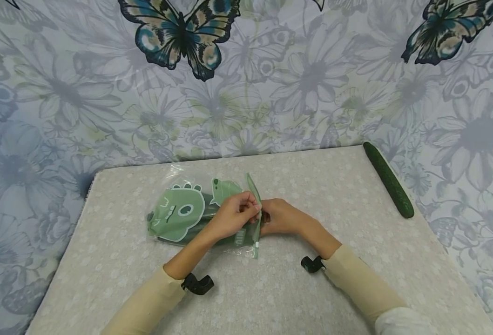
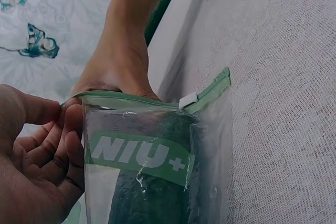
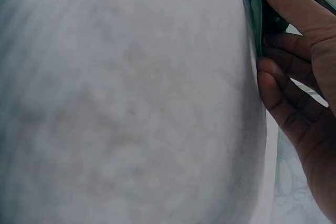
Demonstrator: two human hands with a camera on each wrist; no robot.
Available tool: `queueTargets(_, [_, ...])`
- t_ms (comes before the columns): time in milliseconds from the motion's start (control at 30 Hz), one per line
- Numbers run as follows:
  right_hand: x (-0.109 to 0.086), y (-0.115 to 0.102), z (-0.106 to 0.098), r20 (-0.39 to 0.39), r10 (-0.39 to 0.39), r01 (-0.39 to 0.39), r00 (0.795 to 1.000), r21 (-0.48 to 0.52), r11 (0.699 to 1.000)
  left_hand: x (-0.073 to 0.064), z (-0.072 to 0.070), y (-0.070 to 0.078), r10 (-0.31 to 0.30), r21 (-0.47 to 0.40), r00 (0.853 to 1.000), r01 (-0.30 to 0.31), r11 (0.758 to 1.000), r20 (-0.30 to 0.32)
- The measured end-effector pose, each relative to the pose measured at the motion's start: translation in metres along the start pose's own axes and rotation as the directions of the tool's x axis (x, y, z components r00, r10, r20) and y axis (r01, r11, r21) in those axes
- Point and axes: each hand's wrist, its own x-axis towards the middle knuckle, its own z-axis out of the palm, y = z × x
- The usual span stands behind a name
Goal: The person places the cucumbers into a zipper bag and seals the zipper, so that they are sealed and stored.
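Observation:
A clear zip bag [image 1: 179, 211] with green dinosaur prints lies on the table, its green zip edge [image 2: 121, 98] toward the right. Dark green, long contents [image 2: 152, 192] show through the plastic; they look like cucumber. My left hand [image 1: 235, 214] pinches the zip edge between thumb and forefinger near the far end of the mouth. From the other side, my right hand [image 1: 284, 216] holds the same edge, its fingers [image 3: 283, 93] bent at the green strip. A white slider [image 2: 188, 100] sits near the strip's near end. Part of the right fingertips is hidden behind the bag's edge.
A whole cucumber [image 1: 388, 179] lies at the table's right edge. The table [image 1: 313, 298] has a pale patterned cloth and meets a flowered, butterfly-printed backdrop [image 1: 271, 93] at the back. Black camera mounts [image 1: 198, 284] sit at both wrists.

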Motion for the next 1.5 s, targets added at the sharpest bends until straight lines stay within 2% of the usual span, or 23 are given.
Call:
queueTargets(233, [0.0,-0.006,0.006,-0.048,-0.001,-0.003,0.999,-0.08,0.997,-0.002,-0.002,0.002,0.004,0.018,1.0,-0.005,1.0,0.006])
queueTargets(433, [-0.011,-0.009,-0.001,-0.03,0.036,-0.036,0.999,-0.017,0.999,-0.001,-0.002,0.0,-0.001,0.018,1.0,0.001,1.0,0.006])
queueTargets(567, [-0.036,-0.002,-0.02,-0.037,0.111,-0.11,0.993,0.011,0.994,0.001,-0.002,0.0,-0.014,0.049,1.0,0.014,0.999,-0.007])
queueTargets(633, [-0.055,0.007,-0.033,-0.075,0.146,-0.146,0.986,0.013,0.989,0.002,-0.002,-0.001,-0.02,0.073,1.0,0.021,0.997,-0.018])
queueTargets(733, [-0.09,0.024,-0.052,-0.164,0.206,-0.209,0.965,-0.001,0.978,0.004,-0.002,-0.001,-0.026,0.094,0.999,0.028,0.995,-0.029])
queueTargets(833, [-0.128,0.039,-0.075,-0.26,0.258,-0.274,0.931,-0.027,0.961,0.004,-0.004,-0.001,-0.025,0.103,0.999,0.028,0.994,-0.032])
queueTargets(933, [-0.166,0.051,-0.097,-0.361,0.305,-0.355,0.881,-0.079,0.931,0.005,-0.006,-0.002,-0.023,0.101,0.999,0.026,0.995,-0.032])
queueTargets(1033, [-0.199,0.058,-0.116,-0.449,0.368,-0.458,0.814,-0.106,0.883,0.005,-0.007,-0.003,-0.03,0.1,0.999,0.033,0.994,-0.032])
queueTargets(1133, [-0.226,0.062,-0.132,-0.524,0.424,-0.55,0.739,-0.105,0.829,0.005,-0.009,-0.003,-0.033,0.101,0.999,0.036,0.994,-0.028])
queueTargets(1233, [-0.245,0.068,-0.141,-0.577,0.445,-0.6,0.684,-0.098,0.794,0.005,-0.009,-0.002,-0.027,0.098,0.999,0.03,0.995,-0.029])
queueTargets(1300, [-0.253,0.073,-0.144,-0.6,0.459,-0.628,0.655,-0.096,0.772,0.006,-0.008,-0.002,-0.022,0.093,0.999,0.025,0.995,-0.03])
queueTargets(1500, [-0.266,0.086,-0.146,-0.589,0.571,-0.732,0.572,-0.052,0.679,0.006,-0.007,-0.004,-0.024,0.053,0.999,0.025,0.998,-0.021])
